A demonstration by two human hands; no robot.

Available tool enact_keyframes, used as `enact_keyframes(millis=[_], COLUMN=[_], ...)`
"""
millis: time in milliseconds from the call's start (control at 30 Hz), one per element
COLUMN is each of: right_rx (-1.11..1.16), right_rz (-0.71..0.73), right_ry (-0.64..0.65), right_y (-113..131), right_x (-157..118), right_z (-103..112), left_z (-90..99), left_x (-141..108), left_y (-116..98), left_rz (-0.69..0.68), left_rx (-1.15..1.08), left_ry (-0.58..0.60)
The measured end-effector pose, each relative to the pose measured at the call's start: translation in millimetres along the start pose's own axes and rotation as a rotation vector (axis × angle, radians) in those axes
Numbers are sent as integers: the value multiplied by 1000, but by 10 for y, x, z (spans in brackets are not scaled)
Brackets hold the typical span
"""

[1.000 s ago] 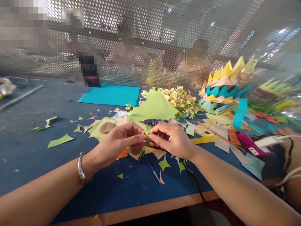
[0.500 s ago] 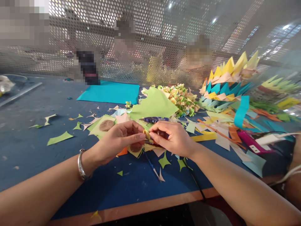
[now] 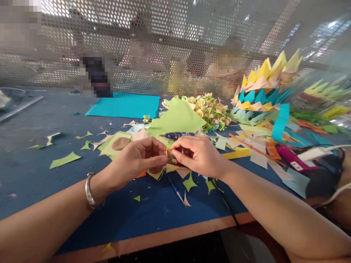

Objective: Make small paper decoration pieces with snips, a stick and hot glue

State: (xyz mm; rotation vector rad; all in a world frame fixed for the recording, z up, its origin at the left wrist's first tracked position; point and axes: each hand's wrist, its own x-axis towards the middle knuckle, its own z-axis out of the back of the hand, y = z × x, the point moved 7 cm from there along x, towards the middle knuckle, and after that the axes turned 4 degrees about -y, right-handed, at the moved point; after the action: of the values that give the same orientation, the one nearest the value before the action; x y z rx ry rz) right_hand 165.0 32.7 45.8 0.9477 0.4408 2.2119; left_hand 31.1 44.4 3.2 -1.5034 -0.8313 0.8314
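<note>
Between the fingertips of both hands is a small curled piece of yellow paper. My left hand pinches it from the left with thumb and forefinger closed. On the other side my right hand is closed on its right edge; some of its fingers are hidden behind the thumb. Just beyond lies a dark blue patterned pen. A light green sheet with a ragged edge rests behind it. Beneath the hands are paper scraps and a partly hidden brown disc. A thin blue-and-white pen-like stick points toward me.
A heap of small curled paper pieces sits behind the green sheet. To its right stands a layered spiky paper model. A turquoise sheet lies at back left. A magenta power strip with white plug is at right. Perforated metal panel behind.
Both hands keep hold of the yellow paper piece, which has turned slightly between the fingertips. The whole view has shifted a little, so the table things appear slightly up and left.
</note>
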Motion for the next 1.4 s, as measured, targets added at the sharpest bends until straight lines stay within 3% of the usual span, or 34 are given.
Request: enact_keyframes(millis=[433, 800, 1133, 1400], right_rx=[-27, -43, -75, -108], right_rz=[37, 9, 35, 74], right_ry=[-26, -47, -125, -124], right_y=[45, 49, 82, 111], right_x=[3, -18, -38, -41], right_z=[4, 11, 24, -17], left_z=[4, 42, 41, 12], left_x=[11, -48, -76, -60], left_y=[-7, -127, -147, -84], left_rz=[-74, -181, -147, -100], left_rx=[110, 265, 239, 166], left_ry=[1, -86, -133, -63])
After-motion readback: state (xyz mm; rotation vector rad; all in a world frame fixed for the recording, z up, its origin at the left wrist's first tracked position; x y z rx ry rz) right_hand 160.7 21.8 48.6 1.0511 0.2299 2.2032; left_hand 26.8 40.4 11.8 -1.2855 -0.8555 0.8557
